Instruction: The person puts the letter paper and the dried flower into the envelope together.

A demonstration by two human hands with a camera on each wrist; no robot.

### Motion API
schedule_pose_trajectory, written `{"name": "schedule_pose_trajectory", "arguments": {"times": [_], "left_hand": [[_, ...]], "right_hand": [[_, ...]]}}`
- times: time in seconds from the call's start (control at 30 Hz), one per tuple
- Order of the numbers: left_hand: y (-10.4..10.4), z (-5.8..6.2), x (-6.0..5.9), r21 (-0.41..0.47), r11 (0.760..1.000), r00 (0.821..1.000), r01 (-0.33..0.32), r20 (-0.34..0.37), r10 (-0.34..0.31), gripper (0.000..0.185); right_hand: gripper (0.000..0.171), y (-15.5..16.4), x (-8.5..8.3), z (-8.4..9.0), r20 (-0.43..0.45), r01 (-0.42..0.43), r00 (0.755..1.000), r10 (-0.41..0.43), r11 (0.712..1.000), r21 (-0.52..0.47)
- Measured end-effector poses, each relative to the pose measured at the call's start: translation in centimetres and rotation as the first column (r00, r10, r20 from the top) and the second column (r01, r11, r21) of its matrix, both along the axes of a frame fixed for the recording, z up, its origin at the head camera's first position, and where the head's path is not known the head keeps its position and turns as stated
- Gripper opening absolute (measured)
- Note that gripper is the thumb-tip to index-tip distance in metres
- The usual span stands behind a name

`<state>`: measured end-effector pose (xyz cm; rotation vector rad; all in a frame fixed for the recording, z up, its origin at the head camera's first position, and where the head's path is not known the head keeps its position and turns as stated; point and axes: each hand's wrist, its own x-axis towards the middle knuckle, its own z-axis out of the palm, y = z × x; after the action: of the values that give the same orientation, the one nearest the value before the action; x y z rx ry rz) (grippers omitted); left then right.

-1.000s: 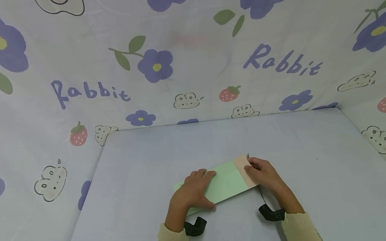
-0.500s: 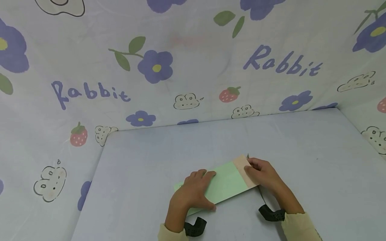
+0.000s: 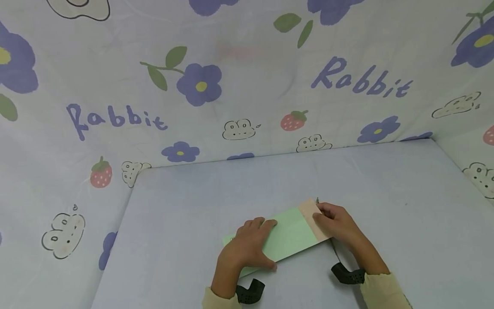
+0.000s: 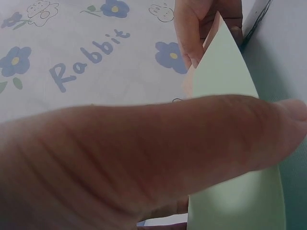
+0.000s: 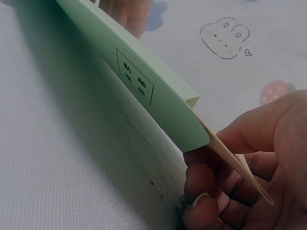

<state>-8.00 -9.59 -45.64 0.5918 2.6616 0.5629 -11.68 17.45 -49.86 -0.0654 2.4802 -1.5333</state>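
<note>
A pale green envelope (image 3: 290, 234) slants across in front of me, with beige paper (image 3: 311, 216) showing at its right end. My left hand (image 3: 247, 244) grips its left part across the width, thumb at the near edge. In the left wrist view the thumb (image 4: 158, 148) covers much of the envelope. My right hand (image 3: 338, 224) pinches the beige paper at the right end; in the right wrist view this paper (image 5: 237, 165) lies between thumb and fingers. The green underside there bears a printed stamp box (image 5: 135, 76). The paper's inner part is hidden in the envelope.
The pale table (image 3: 185, 206) lies beneath, with a printed cloth (image 3: 262, 90) rising behind and at the sides. Dark green strands (image 5: 180, 215) show beside my right hand. A black wrist mount (image 3: 251, 292) sits at the left wrist, another mount (image 3: 347, 274) at the right.
</note>
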Motion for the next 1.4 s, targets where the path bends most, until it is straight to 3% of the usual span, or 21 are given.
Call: {"name": "schedule_pose_trajectory", "arguments": {"times": [1.4], "left_hand": [[-0.07, 0.23, -0.16, 0.007, 1.000, 1.000, 0.010, -0.010, -0.010, 0.099]], "right_hand": [[0.039, 0.13, -0.16, 0.25, 0.001, -0.012, 1.000, 0.012, 0.999, -0.036]]}}
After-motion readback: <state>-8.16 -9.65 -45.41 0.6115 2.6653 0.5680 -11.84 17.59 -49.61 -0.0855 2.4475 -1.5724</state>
